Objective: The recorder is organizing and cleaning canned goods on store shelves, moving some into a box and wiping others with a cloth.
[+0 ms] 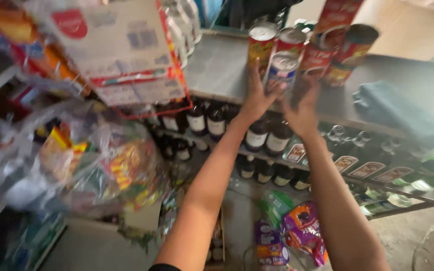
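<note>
Floor: purple snack packets [297,233] lie below the arms.
Left hand [258,98]: fingers spread against a blue-labelled can [281,70].
Right hand [303,108]: open, just beside that can.
Shelf [217,70]: grey top carrying red cans [322,55]; dark bottles [217,120] underneath.

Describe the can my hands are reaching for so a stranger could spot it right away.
Find the grey shelf top above the rows of dark bottles. A cluster of red cans stands there. Yours is the front can, between the left hand and right hand, with a blue-and-white label.
</note>
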